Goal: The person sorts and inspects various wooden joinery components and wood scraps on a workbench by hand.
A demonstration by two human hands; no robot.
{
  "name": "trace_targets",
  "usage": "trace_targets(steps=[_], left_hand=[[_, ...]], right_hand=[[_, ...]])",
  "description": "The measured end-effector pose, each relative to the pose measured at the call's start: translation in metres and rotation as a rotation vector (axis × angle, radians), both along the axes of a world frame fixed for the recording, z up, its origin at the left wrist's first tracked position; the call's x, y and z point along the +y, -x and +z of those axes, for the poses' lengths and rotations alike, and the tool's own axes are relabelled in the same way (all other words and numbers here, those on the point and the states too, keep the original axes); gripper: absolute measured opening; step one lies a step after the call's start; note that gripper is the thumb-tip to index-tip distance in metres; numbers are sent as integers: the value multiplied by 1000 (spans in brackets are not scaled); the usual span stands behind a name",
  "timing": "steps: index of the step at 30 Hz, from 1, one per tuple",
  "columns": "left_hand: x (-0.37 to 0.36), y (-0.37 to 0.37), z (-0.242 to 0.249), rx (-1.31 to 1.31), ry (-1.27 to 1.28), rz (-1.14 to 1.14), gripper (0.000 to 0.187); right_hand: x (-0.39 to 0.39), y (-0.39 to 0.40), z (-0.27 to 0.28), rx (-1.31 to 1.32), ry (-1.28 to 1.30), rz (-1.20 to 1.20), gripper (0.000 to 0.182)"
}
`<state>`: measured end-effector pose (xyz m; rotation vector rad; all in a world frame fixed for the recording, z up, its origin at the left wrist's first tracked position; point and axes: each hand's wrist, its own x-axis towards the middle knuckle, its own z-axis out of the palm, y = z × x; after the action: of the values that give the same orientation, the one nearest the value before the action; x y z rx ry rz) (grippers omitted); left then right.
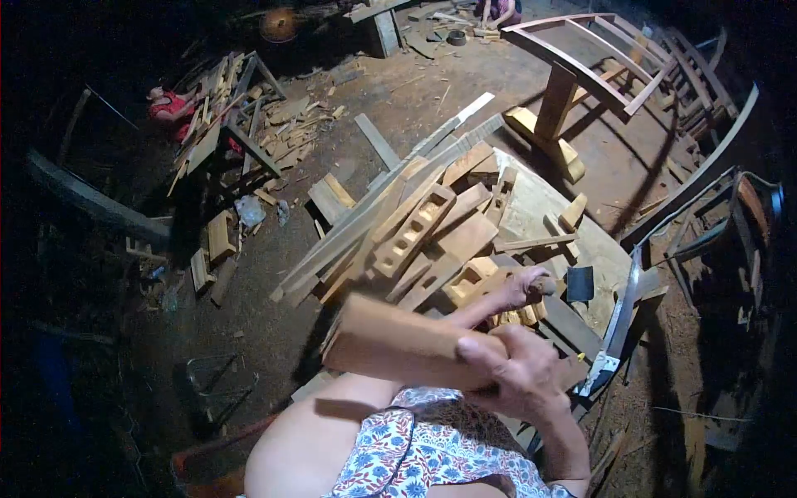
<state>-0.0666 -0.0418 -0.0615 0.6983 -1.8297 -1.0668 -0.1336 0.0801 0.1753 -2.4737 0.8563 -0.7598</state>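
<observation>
My right hand is closed around a thick, smooth wooden block, raised in front of my chest, with the thumb lying on top. Beyond it, my left hand is closed on a round-ended wooden handle; whatever the handle belongs to is hidden. My left forearm passes behind the block. Below the left hand lies a light wooden piece with cut recesses. Further left on the pile is a timber with a row of mortises and wood chips in them.
A dark curved object lies right of my left hand. Boards are heaped on the work surface. A long saw-like blade edges the right side. A wooden frame stands behind. People sit at the far left and back.
</observation>
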Motion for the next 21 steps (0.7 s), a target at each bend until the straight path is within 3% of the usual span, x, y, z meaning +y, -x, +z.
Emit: trace_targets(steps=[3,4,6,8,9,10,12,16,21], left_hand=[[1,-11,35,-125,-191,-17,40],[-2,-11,33,-46,-160,-18,39],[-16,-8,3,-1,-59,50,36],[-29,-2,-38,374,-982,-103,32],[-12,-7,0,341,-134,116,29],[-15,-9,16,242,-161,118,33],[-14,-9,14,6,-149,266,35],[-11,-4,6,65,70,453,36],[-2,-9,22,45,-88,485,37]], right_hand=[[11,-3,-44,-6,-179,-224,76],[13,2,-54,-4,-300,-322,78],[21,12,-74,-87,-285,-378,81],[30,20,-81,-402,-461,-597,83],[32,32,-83,-471,-563,-641,82],[28,34,-66,-459,-527,-696,74],[31,59,-91,-461,-351,-975,65],[28,58,-92,-414,-252,-918,67],[19,55,-61,-312,-37,-859,70]])
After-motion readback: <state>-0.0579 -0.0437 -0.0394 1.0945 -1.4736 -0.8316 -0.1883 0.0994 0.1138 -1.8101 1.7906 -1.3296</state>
